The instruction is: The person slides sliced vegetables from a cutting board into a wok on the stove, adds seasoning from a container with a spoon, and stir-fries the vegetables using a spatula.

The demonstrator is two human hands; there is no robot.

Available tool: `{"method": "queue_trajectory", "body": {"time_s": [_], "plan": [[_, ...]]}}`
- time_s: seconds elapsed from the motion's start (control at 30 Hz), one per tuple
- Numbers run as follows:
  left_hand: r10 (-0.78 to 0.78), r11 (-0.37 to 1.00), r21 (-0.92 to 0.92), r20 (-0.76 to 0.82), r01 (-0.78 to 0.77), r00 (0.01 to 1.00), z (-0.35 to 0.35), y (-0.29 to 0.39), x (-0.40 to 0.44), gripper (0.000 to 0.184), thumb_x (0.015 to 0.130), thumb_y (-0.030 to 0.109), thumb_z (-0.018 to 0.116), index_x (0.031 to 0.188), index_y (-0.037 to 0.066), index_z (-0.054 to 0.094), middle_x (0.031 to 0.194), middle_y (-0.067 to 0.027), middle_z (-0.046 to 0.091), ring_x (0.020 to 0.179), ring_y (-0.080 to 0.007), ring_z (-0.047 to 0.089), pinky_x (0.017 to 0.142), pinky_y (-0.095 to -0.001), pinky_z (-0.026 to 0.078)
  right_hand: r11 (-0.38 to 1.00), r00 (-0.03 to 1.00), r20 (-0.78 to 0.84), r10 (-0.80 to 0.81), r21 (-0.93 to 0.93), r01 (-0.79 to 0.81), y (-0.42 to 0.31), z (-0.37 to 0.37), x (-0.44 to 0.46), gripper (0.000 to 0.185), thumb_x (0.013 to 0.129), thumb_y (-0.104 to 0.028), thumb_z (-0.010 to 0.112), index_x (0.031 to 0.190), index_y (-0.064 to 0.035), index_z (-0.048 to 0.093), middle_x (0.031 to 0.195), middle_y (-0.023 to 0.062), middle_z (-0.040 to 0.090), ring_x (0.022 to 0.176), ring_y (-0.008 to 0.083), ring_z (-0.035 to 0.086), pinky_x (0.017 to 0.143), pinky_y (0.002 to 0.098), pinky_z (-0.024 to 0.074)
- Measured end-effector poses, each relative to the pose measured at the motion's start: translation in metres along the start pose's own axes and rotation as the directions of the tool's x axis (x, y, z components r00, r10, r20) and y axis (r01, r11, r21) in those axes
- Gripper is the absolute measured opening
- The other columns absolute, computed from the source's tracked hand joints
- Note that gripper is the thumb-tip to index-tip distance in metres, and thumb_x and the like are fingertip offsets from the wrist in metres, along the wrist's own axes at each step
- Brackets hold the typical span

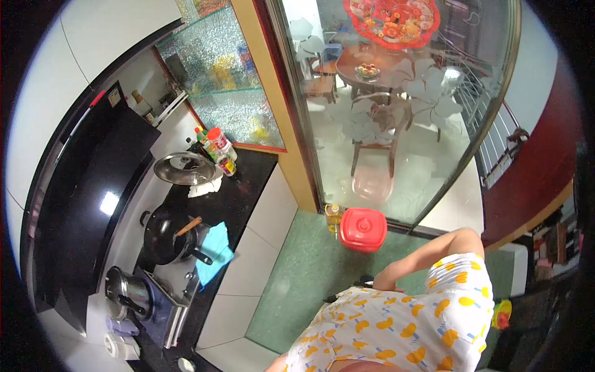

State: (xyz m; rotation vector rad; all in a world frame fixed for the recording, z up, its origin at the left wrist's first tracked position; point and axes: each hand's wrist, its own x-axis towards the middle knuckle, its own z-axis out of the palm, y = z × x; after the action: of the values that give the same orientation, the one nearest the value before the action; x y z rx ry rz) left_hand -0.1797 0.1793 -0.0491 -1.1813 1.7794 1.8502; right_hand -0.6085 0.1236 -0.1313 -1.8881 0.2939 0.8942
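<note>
My right arm is bent beside the patterned shirt (403, 319), with my right hand (387, 279) low against its front edge. The fingers are mostly hidden there. Only a bit of my left arm shows at the bottom edge; the left hand is out of frame. Beyond my right hand, a red lidded bin (363, 230) stands on the green floor, next to an oil bottle (333, 217). At the left, a black wok (162, 239) sits on the stove with a wooden-handled utensil (189, 225) in it. A blue cloth (215, 253) lies beside it.
A black counter (248, 177) runs along the left, with a metal lid (185, 168), several bottles and a steel pot (133, 291). A range hood (93, 180) hangs above. Behind the glass door (396, 173) are a round table (378, 73) and chairs.
</note>
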Motion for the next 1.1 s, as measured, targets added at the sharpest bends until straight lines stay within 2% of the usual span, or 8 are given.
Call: {"method": "queue_trajectory", "body": {"time_s": [0.13,0.17,0.27,0.5,0.63,0.97,1.03,1.1], "plan": [[0.002,0.999,0.037,0.001,-0.002,1.0,0.0,0.055,0.044,0.03,0.078,0.034,0.059,0.091,0.009,0.067,0.089,-0.0171,0.066,0.086,-0.0369,0.063,0.072,-0.0455,0.051,0.875,0.975,-0.01,-0.222,-0.443,0.195,0.099,0.051,0.005,0.032,0.061,-0.019,0.078,0.085,-0.0013,0.068,0.073,0.0076,0.069,0.062,0.0225,0.064,0.059,0.0351,0.052],[0.0,0.999,0.041,0.004,0.0,1.0,0.002,0.069,0.054,0.03,0.078,0.034,0.059,0.091,0.009,0.067,0.089,-0.0171,0.066,0.085,-0.0369,0.063,0.072,-0.0456,0.051,0.939,0.963,-0.116,-0.244,-0.277,0.204,0.145,0.084,0.025,0.034,0.059,-0.02,0.079,0.086,-0.0016,0.068,0.078,0.0086,0.069,0.065,0.0238,0.064,0.061,0.0363,0.0517],[-0.018,0.998,0.062,0.003,0.018,1.0,0.005,0.114,0.085,0.03,0.078,0.034,0.059,0.091,0.008,0.067,0.089,-0.0171,0.066,0.085,-0.0369,0.063,0.072,-0.0456,0.051,0.965,0.933,-0.25,-0.259,-0.106,0.24,0.189,0.11,-0.002,0.037,0.061,-0.022,0.077,0.091,-0.0017,0.066,0.091,0.0118,0.068,0.076,0.0269,0.063,0.067,0.0387,0.0506],[-0.054,0.988,0.145,0.017,0.051,0.998,0.021,0.184,0.12,0.03,0.079,0.034,0.058,0.09,0.008,0.068,0.088,-0.0172,0.066,0.085,-0.0369,0.063,0.071,-0.0457,0.051,0.959,0.931,-0.228,-0.284,-0.064,0.277,0.137,0.071,-0.12,0.037,0.074,-0.025,0.067,0.102,-0.0012,0.062,0.107,0.0163,0.063,0.093,0.0317,0.06,0.079,0.0417,0.0478],[-0.063,0.982,0.182,0.037,0.055,0.997,0.037,0.196,0.123,0.03,0.079,0.034,0.057,0.09,0.008,0.068,0.087,-0.0172,0.066,0.084,-0.037,0.063,0.071,-0.0457,0.051,0.95,0.934,-0.176,-0.311,-0.09,0.3,0.185,0.097,-0.094,0.037,0.08,-0.027,0.062,0.107,-0.0011,0.061,0.113,0.0189,0.061,0.099,0.0337,0.058,0.084,0.0429,0.0465],[-0.085,0.929,0.366,0.055,0.059,0.995,0.057,0.213,0.119,0.03,0.08,0.034,0.056,0.089,0.008,0.068,0.086,-0.0173,0.066,0.084,-0.037,0.064,0.071,-0.0459,0.052,0.962,0.955,-0.123,-0.272,-0.073,0.264,0.169,0.069,-0.139,0.037,0.079,-0.026,0.063,0.107,-0.002,0.061,0.115,0.0185,0.06,0.1,0.0338,0.058,0.085,0.0435,0.0462],[-0.111,0.848,0.521,-0.006,0.098,0.994,0.053,0.219,0.116,0.03,0.081,0.034,0.056,0.089,0.008,0.068,0.086,-0.0174,0.066,0.083,-0.037,0.064,0.07,-0.0459,0.052,0.964,0.958,-0.114,-0.264,-0.052,0.26,0.164,0.064,-0.146,0.036,0.079,-0.026,0.063,0.106,-0.0023,0.062,0.115,0.0182,0.06,0.101,0.0337,0.057,0.085,0.0436,0.0462],[-0.116,0.733,0.647,-0.183,0.208,0.976,0.039,0.223,0.106,0.03,0.082,0.034,0.053,0.085,0.008,0.068,0.083,-0.0175,0.066,0.08,-0.0366,0.064,0.069,-0.0461,0.052,0.967,0.96,-0.111,-0.255,-0.02,0.254,0.156,0.06,-0.153,0.036,0.079,-0.026,0.063,0.106,-0.0025,0.062,0.115,0.018,0.06,0.101,0.0336,0.057,0.085,0.0437,0.0462]]}}
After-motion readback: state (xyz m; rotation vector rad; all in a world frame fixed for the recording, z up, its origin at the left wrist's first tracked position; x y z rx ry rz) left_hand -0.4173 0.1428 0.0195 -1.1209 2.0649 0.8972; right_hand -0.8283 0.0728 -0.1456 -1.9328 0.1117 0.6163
